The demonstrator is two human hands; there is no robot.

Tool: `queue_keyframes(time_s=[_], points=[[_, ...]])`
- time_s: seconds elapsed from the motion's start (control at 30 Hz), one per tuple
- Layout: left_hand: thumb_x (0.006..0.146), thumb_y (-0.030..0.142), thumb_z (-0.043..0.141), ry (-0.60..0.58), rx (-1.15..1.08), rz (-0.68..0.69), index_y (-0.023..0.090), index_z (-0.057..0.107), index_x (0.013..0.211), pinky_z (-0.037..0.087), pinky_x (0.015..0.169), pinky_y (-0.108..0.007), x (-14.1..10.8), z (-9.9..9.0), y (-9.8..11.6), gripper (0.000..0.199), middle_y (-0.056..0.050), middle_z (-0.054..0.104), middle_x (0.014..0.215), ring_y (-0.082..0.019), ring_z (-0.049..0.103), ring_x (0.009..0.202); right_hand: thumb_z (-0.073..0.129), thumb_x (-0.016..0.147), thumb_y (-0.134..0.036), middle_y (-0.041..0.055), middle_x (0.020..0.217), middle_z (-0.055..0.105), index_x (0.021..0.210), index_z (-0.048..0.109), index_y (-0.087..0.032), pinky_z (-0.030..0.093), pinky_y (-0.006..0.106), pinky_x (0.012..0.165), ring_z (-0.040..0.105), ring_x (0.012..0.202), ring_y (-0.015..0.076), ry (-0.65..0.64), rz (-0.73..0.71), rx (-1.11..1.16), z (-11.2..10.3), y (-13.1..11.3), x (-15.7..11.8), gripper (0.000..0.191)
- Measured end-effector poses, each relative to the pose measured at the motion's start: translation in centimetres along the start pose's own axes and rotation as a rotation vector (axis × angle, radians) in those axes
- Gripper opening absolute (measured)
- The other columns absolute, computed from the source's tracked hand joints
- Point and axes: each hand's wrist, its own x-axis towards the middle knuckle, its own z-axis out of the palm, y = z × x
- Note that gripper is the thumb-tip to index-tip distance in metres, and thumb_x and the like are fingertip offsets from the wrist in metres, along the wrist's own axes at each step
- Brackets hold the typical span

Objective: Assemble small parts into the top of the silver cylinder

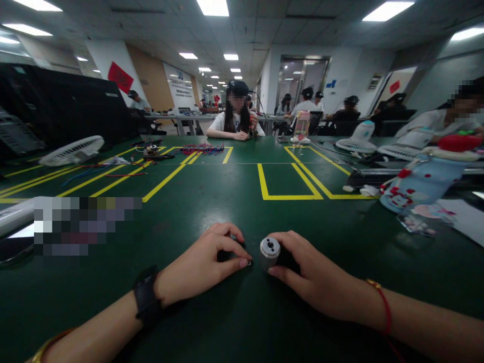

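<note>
On the green table [212, 196], my right hand [313, 277] is wrapped round the side of a silver metal cylinder [269, 254]. The cylinder stands upright, and its round top face shows a dark centre hole with smaller holes beside it. Left of it, my left hand [204, 257] pinches a tiny ring-like metal part [249, 262] between thumb and index finger, close to the tabletop. A small gap separates that part from the cylinder. The tiny part is too small to name exactly.
A blue bottle [421, 184] stands at right near white fans [357, 138]. Bundled red and blue wires [202, 149] lie further back, and another white fan [73, 150] is at left. Yellow tape [291, 197] marks the table. A person [236, 116] sits opposite.
</note>
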Motion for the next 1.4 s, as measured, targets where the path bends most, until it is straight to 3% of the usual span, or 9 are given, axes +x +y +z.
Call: queue_keyframes(time_s=[0.33, 0.5, 0.63, 0.73, 0.93, 1.1, 1.23, 1.3, 1.4], points=[[0.087, 0.026, 0.055, 0.005, -0.129, -0.014, 0.027, 0.071, 0.092, 0.04, 0.093, -0.034, -0.1, -0.6, -0.2, 0.017, -0.001, 0.058, 0.107, -0.019, 0.055, 0.102, 0.06, 0.085, -0.02, 0.0044, 0.11, 0.056, 0.118, 0.049, -0.024, 0.043, 0.037, 0.087, 0.052, 0.097, 0.0203, -0.002, 0.009, 0.015, -0.1, -0.1, -0.1, 0.035], [0.089, 0.033, 0.053, 0.207, -0.438, -0.25, 0.022, 0.067, 0.1, 0.044, 0.08, -0.031, 0.1, -1.1, -1.6, 0.021, -0.002, 0.065, 0.094, -0.018, 0.059, 0.088, 0.06, 0.084, -0.021, 0.0036, 0.11, 0.056, 0.118, 0.049, -0.025, 0.043, 0.036, 0.089, 0.052, 0.098, 0.0197, -0.004, 0.017, 0.02, -0.2, -0.1, -0.2, 0.036], [0.086, 0.025, 0.057, 0.41, -0.891, -0.347, 0.016, 0.064, 0.1, 0.048, 0.069, -0.025, 0.4, -1.3, -3.1, 0.017, -0.003, 0.062, 0.084, -0.013, 0.058, 0.073, 0.06, 0.085, -0.022, 0.0044, 0.111, 0.056, 0.119, 0.049, -0.025, 0.043, 0.037, 0.089, 0.052, 0.099, 0.0205, -0.006, 0.025, 0.026, -0.2, -0.1, -0.2, 0.036], [0.085, 0.012, 0.056, 0.453, -1.121, -0.374, 0.014, 0.063, 0.099, 0.051, 0.066, -0.023, 0.5, -1.5, -3.6, 0.016, -0.004, 0.061, 0.083, -0.011, 0.058, 0.069, 0.06, 0.085, -0.022, 0.0052, 0.11, 0.056, 0.118, 0.049, -0.024, 0.043, 0.038, 0.088, 0.052, 0.098, 0.0212, -0.003, 0.026, 0.029, -0.2, -0.1, -0.2, 0.035], [0.081, -0.001, 0.053, 0.497, -1.208, -0.432, 0.015, 0.062, 0.099, 0.054, 0.065, -0.021, 0.7, -1.8, -4.0, 0.026, -0.005, 0.062, 0.083, -0.011, 0.06, 0.069, 0.06, 0.085, -0.023, 0.0046, 0.109, 0.056, 0.118, 0.049, -0.025, 0.044, 0.037, 0.086, 0.052, 0.097, 0.0207, -0.007, 0.029, 0.032, -0.2, 0.0, -0.2, 0.035], [0.082, 0.007, 0.055, 0.466, -0.918, -0.395, 0.019, 0.062, 0.098, 0.05, 0.087, -0.033, 0.6, -1.4, -4.1, 0.022, -0.005, 0.06, 0.097, -0.015, 0.061, 0.089, 0.06, 0.085, -0.022, 0.0041, 0.109, 0.056, 0.116, 0.049, -0.025, 0.044, 0.037, 0.086, 0.052, 0.096, 0.0203, -0.01, 0.028, 0.032, -0.2, -0.1, -0.1, 0.033], [0.081, 0.021, 0.061, 0.183, -0.33, -0.16, 0.023, 0.066, 0.093, 0.037, 0.101, -0.045, -0.1, -1.2, -2.3, 0.014, -0.004, 0.053, 0.119, -0.023, 0.051, 0.113, 0.06, 0.085, -0.022, 0.0039, 0.11, 0.056, 0.118, 0.049, -0.025, 0.043, 0.038, 0.088, 0.051, 0.098, 0.0205, -0.004, 0.018, 0.02, -0.1, 0.0, -0.1, 0.035], [0.076, 0.023, 0.066, 0.04, -0.175, -0.074, 0.028, 0.064, 0.101, 0.032, 0.104, -0.047, -0.4, -1.1, -1.3, 0.025, -0.002, 0.047, 0.131, -0.026, 0.043, 0.122, 0.06, 0.085, -0.021, 0.004, 0.11, 0.055, 0.118, 0.048, -0.025, 0.043, 0.038, 0.088, 0.051, 0.098, 0.0206, -0.002, 0.014, 0.015, -0.1, 0.1, -0.1, 0.036], [0.071, 0.027, 0.072, -0.034, -0.042, -0.032, 0.033, 0.063, 0.105, 0.029, 0.104, -0.051, -0.6, -1.1, -0.6, 0.036, -0.001, 0.044, 0.136, -0.029, 0.037, 0.126, 0.06, 0.085, -0.021, 0.0041, 0.109, 0.056, 0.117, 0.049, -0.025, 0.043, 0.038, 0.087, 0.051, 0.097, 0.0206, 0.003, 0.006, 0.009, 0.0, 0.1, -0.1, 0.035]])
